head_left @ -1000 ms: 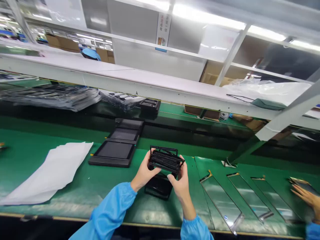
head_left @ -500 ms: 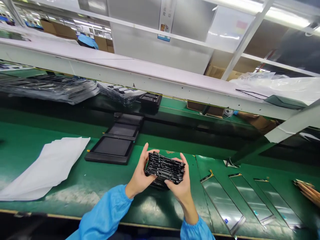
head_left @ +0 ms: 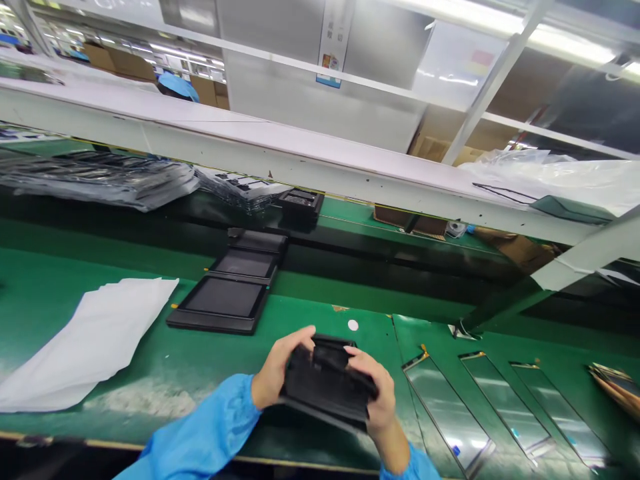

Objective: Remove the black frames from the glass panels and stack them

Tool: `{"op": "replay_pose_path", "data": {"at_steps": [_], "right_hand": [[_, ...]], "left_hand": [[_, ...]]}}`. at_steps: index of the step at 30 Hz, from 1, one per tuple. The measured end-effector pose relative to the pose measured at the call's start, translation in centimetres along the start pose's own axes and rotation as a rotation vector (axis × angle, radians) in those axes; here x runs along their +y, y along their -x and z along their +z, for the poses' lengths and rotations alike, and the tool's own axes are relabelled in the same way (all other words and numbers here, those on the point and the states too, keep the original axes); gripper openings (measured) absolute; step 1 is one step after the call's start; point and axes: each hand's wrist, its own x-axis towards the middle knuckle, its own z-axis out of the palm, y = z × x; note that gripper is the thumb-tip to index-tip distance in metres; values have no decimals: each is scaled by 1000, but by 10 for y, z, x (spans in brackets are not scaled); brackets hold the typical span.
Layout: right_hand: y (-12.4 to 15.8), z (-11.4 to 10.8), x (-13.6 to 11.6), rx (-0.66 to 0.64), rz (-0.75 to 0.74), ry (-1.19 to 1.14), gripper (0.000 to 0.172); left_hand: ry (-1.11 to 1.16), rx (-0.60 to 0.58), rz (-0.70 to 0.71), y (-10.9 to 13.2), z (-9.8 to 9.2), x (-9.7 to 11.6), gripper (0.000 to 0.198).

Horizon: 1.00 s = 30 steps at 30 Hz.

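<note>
A stack of black rectangular frames, blurred by motion, is held between both hands over the green bench near its front edge. My left hand grips the stack's left side, its fingers closed round the corner. On the right side my right hand holds the stack, with fingertips over its top. The broad black face of the stack is turned up and tilts down to the right. A small white round spot shows on the bench just beyond the hands.
Black framed panels lie in a row at centre left, beside white sheets. Several clear panels lie at the right. A shelf beam crosses above the bench, joined by a slanting post at the right.
Both hands have tipped the stack, so its broad face shows instead of its layered edges. They have moved slightly down and right, and the white round spot has come into view.
</note>
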Motion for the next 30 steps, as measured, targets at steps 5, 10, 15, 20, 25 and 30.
{"op": "replay_pose_path", "data": {"at_steps": [5,10,15,20,25,30], "right_hand": [[22,-25,30,-392,-165,248,27],[18,-29,27,-694,-100,389,51],[-1,-20,-26,-959,77,446,90],[13,11,-26,-935,56,596,77],[0,15,-22,-894,-21,645,63],[-81,36,0,-959,-154,704,74]], "left_hand": [[-438,-573,439,4,-27,-26,34],[-634,-732,521,-3,-34,-46,35],[-688,-809,467,-3,-34,-35,38],[-714,-841,342,0,-43,-18,74],[-685,-573,-31,16,-57,-6,115],[-617,-212,-259,25,-54,-13,98]]}}
